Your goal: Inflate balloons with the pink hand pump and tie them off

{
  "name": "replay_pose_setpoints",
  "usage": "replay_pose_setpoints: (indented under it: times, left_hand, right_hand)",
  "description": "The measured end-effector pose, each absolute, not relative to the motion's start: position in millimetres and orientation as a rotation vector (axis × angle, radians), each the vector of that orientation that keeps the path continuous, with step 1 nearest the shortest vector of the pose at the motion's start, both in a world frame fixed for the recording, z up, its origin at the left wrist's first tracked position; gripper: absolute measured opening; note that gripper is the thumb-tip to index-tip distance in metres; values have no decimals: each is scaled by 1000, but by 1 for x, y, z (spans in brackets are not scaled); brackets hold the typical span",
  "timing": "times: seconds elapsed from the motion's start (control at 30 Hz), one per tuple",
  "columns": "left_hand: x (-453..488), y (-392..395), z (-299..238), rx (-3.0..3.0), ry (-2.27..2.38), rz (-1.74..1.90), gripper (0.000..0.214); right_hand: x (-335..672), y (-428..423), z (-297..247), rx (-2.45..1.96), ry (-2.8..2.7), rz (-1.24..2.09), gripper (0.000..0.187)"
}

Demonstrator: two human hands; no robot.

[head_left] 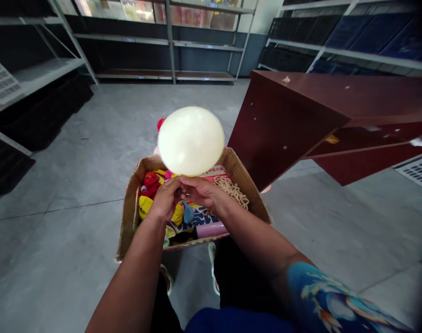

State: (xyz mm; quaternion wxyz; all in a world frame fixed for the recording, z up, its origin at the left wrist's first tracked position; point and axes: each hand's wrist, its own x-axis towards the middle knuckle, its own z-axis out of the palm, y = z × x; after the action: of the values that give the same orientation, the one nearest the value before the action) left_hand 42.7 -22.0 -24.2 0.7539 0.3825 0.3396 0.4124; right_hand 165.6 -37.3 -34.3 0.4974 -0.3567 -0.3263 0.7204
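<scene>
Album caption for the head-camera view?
Left hand and right hand hold a pale inflated balloon above a cardboard box containing limp balloons.

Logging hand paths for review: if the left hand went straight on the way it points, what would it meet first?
Most likely the right hand, close by, just below the pale balloon; their exact depths are hard to judge.

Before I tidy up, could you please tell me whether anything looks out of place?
The dark-red, boxy, wood-look furniture at right appears tilted, though lens distortion may explain it. A small, crumpled beige scrap lies loose on its top, like stray litter.
</scene>
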Motion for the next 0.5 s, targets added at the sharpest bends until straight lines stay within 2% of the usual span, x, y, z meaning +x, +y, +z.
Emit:
replay_pose_setpoints:
  times: [0.07, 0.27, 0.37, 0.5]
  left_hand:
    - [40, -19, -22, 684, 760, 882, 22]
    - [25, -7, -18, 521, 780, 934, 20]
    - [25, -8, -16, 488, 785, 931, 21]
    - [27, -11, -13, 468, 776, 931, 23]
  right_hand:
    - [195, -46, -30, -1027, -1013, 1801, 31]
    - [296, -79, -37, -2165, -1505, 763, 22]
    - [318, -94, -53, -2334, -1577, 643, 9]
    - [319, -105, -71, -2403, -1591, 634, 7]
